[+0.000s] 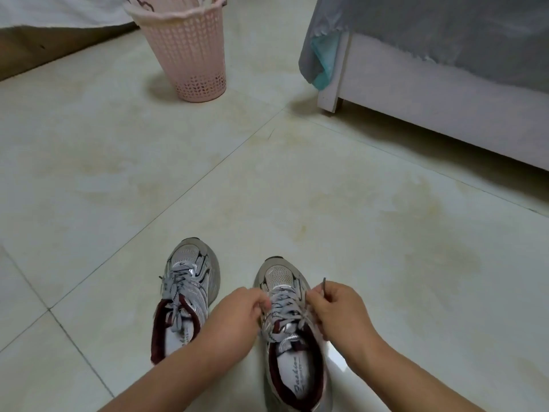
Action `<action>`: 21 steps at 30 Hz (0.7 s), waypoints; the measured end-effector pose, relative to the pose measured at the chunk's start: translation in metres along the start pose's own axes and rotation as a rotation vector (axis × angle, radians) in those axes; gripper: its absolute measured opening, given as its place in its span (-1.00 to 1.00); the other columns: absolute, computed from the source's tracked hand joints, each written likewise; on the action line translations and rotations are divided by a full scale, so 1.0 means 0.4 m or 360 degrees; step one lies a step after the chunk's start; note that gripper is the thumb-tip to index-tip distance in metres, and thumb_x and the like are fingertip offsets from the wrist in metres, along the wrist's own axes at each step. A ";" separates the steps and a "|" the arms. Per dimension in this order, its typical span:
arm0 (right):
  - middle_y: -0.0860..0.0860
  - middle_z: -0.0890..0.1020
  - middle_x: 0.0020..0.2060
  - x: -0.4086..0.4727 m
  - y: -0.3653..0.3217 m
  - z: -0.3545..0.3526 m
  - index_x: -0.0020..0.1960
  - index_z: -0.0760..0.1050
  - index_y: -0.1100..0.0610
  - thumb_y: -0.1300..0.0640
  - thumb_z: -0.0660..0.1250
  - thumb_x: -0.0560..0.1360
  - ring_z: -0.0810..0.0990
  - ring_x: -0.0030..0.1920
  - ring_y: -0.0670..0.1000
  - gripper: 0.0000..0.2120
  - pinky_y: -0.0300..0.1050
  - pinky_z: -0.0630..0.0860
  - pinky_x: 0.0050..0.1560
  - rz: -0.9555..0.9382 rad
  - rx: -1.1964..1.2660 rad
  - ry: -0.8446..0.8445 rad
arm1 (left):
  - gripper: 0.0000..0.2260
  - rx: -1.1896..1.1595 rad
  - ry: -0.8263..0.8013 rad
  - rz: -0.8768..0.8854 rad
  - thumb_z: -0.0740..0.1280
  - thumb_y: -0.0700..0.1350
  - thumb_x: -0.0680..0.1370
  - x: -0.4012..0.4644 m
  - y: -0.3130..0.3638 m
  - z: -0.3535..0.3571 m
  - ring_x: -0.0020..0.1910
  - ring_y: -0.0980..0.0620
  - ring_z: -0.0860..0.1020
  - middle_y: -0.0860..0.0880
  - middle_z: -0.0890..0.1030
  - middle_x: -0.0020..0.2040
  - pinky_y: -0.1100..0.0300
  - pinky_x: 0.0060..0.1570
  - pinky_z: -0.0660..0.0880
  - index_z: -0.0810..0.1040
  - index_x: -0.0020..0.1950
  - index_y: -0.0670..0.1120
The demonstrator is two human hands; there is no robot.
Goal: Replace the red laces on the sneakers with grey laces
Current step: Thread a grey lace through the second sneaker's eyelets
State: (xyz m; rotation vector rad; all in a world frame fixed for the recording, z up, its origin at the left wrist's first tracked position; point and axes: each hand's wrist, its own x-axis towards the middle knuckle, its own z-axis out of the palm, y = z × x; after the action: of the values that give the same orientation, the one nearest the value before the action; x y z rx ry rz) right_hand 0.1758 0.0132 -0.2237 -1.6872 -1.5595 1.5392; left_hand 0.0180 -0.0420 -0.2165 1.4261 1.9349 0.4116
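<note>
You sit on the tiled floor (297,179) with two sneakers standing side by side near its bottom edge, toes pointing away from you. The left sneaker (190,289) stands apart from your hands, already threaded with a grey lace (175,288) that crosses up its front; the loose ends trail into its dark red collar.

Both your hands work on the right sneaker (289,328). Your left hand (237,310) sits at the shoe's left side, its grip curled and pinched on the grey lace (285,307) where the crossings run over the tongue. Your right hand (335,304) sits at the shoe's right side, its grip pinched on the other end of that lace, whose dark tip (324,285) sticks up just above your fingers. The lace crosses the shoe between your two hands, and a further length lies over the collar nearer you. The white insole (300,379) with printed script shows inside the shoe.

Farther off, a pink basket (184,52) stands on the floor near the top edge, left of centre. A white bed frame (416,108) draped with a grey sheet (430,34) fills the top right corner. No red lace shows on either sneaker.
</note>
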 end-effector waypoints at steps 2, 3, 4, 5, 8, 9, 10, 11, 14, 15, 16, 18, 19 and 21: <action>0.01 0.44 -0.52 0.017 0.010 -0.016 -0.37 0.45 0.18 0.20 0.26 0.48 0.37 -0.43 0.02 -0.75 -0.06 0.34 -0.25 0.0071 -0.0046 0.0015 | -0.74 0.0337 -0.0163 0.0011 0.19 -0.20 0.54 -0.015 -0.037 0.016 0.04 0.12 0.41 0.08 0.37 0.03 0.32 -0.04 0.31 0.46 0.15 0.08; 0.01 0.45 -0.51 0.022 0.016 -0.022 -0.35 0.47 0.19 0.20 0.26 0.48 0.38 -0.42 0.02 -0.77 -0.06 0.35 -0.24 0.0084 -0.0104 0.0011 | -0.74 0.0412 -0.0211 0.0038 0.24 -0.14 0.52 -0.021 -0.049 0.025 0.08 0.11 0.39 0.10 0.32 0.01 0.31 0.00 0.30 0.44 0.17 0.11; 0.01 0.46 -0.50 0.025 0.023 -0.024 -0.33 0.49 0.20 0.21 0.27 0.47 0.39 -0.42 0.01 -0.79 -0.07 0.35 -0.23 0.0102 -0.0158 0.0001 | -0.74 0.0443 -0.0214 0.0063 0.27 -0.08 0.50 -0.027 -0.055 0.032 0.11 0.11 0.37 0.12 0.29 -0.02 0.31 0.01 0.29 0.43 0.17 0.12; 0.00 0.48 -0.47 0.026 0.028 -0.025 -0.29 0.50 0.18 0.21 0.28 0.47 0.40 -0.40 -0.01 -0.83 -0.09 0.36 -0.22 0.0106 -0.0190 -0.0014 | -0.76 0.0469 -0.0188 0.0083 0.29 -0.02 0.49 -0.031 -0.055 0.035 0.11 0.11 0.37 0.12 0.27 -0.04 0.30 0.00 0.29 0.43 0.15 0.13; 0.05 0.55 -0.22 0.025 0.031 -0.021 0.06 0.46 0.11 0.14 0.33 0.47 0.48 -0.23 0.03 -0.82 -0.11 0.41 -0.13 0.0184 -0.0294 -0.0048 | -0.84 0.0618 -0.0123 0.0157 0.23 0.03 0.52 -0.036 -0.052 0.037 0.08 0.07 0.39 0.08 0.31 -0.07 0.24 -0.03 0.31 0.49 0.08 0.08; 0.06 0.56 -0.16 0.025 0.030 -0.021 0.19 0.40 0.09 0.12 0.33 0.47 0.52 -0.16 0.04 -0.69 -0.11 0.42 -0.10 0.0180 -0.0378 -0.0055 | -0.84 0.0704 -0.0115 0.0182 0.20 0.01 0.54 -0.036 -0.051 0.036 0.08 0.05 0.41 0.06 0.36 -0.05 0.21 -0.02 0.33 0.48 0.07 0.04; 0.03 0.56 -0.15 0.023 0.028 -0.022 0.28 0.32 0.07 0.09 0.32 0.47 0.54 -0.12 0.03 -0.59 -0.12 0.42 -0.08 0.0146 -0.0475 -0.0039 | -0.84 0.0786 -0.0092 0.0197 0.15 -0.01 0.56 -0.036 -0.050 0.034 0.08 0.01 0.44 0.03 0.42 -0.01 0.17 -0.02 0.35 0.45 0.08 0.01; -0.02 0.54 -0.18 0.021 0.022 -0.023 0.33 0.27 0.05 0.08 0.31 0.48 0.54 -0.11 0.00 -0.54 -0.15 0.40 -0.08 0.0075 -0.0576 -0.0004 | -0.84 0.0842 -0.0062 0.0182 0.10 -0.04 0.58 -0.033 -0.049 0.030 0.07 -0.01 0.46 0.00 0.47 0.03 0.14 -0.02 0.37 0.42 0.07 -0.01; -0.14 0.40 -0.16 0.007 0.006 -0.019 0.29 0.27 -0.05 0.06 0.26 0.49 0.45 -0.17 -0.16 -0.60 -0.19 0.32 -0.11 -0.0208 -0.0763 0.0106 | -0.81 0.0808 0.0043 0.0096 0.04 -0.01 0.60 -0.026 -0.046 0.004 0.00 -0.02 0.52 -0.01 0.54 -0.04 0.14 -0.10 0.37 0.42 0.02 -0.02; -0.17 0.37 -0.14 0.000 0.002 -0.015 0.22 0.30 -0.09 0.06 0.25 0.49 0.43 -0.14 -0.16 -0.67 -0.21 0.30 -0.11 -0.0322 -0.0818 0.0128 | -0.80 0.0718 0.0067 0.0066 0.06 0.01 0.60 -0.022 -0.046 -0.007 -0.04 0.00 0.53 0.00 0.55 -0.11 0.15 -0.14 0.36 0.44 -0.03 -0.02; -0.19 0.35 -0.14 -0.006 0.001 -0.010 0.13 0.31 -0.13 0.07 0.26 0.48 0.42 -0.11 -0.13 -0.74 -0.24 0.28 -0.13 -0.0429 -0.0864 0.0124 | -0.79 0.0566 0.0065 0.0033 0.10 0.02 0.59 -0.017 -0.046 -0.016 -0.10 0.02 0.53 0.01 0.54 -0.18 0.16 -0.16 0.36 0.46 -0.08 -0.02; -0.17 0.34 -0.16 -0.020 -0.002 0.002 -0.04 0.32 -0.13 0.09 0.28 0.46 0.40 -0.10 -0.11 -0.82 -0.34 0.24 -0.21 -0.0640 -0.0927 0.0073 | -0.85 -0.0028 -0.0079 -0.0134 0.23 -0.05 0.57 -0.008 -0.047 -0.027 -0.29 0.08 0.52 0.03 0.55 -0.30 0.19 -0.21 0.42 0.52 -0.14 -0.06; -0.17 0.34 -0.18 -0.025 0.000 0.008 -0.10 0.36 -0.10 0.12 0.31 0.44 0.39 -0.12 -0.11 -0.84 -0.37 0.26 -0.21 -0.0727 -0.0937 0.0038 | -0.88 -0.0413 -0.0178 -0.0239 0.26 -0.14 0.55 -0.006 -0.045 -0.028 -0.39 0.10 0.51 0.03 0.55 -0.36 0.22 -0.28 0.44 0.52 -0.18 -0.08; -0.18 0.33 -0.23 -0.033 0.003 0.015 -0.18 0.45 -0.01 0.16 0.36 0.40 0.38 -0.14 -0.13 -0.89 -0.44 0.26 -0.20 -0.0850 -0.0952 -0.0071 | -0.83 -0.0914 -0.0306 -0.0382 0.26 -0.30 0.53 -0.005 -0.039 -0.025 -0.51 0.13 0.50 0.01 0.56 -0.45 0.29 -0.43 0.45 0.49 -0.23 -0.10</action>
State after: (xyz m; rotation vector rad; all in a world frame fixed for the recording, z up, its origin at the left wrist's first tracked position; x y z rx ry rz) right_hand 0.1740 -0.0008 -0.2209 -1.3095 -2.4117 0.8914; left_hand 0.0002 -0.0478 -0.2182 0.8217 1.6275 0.6288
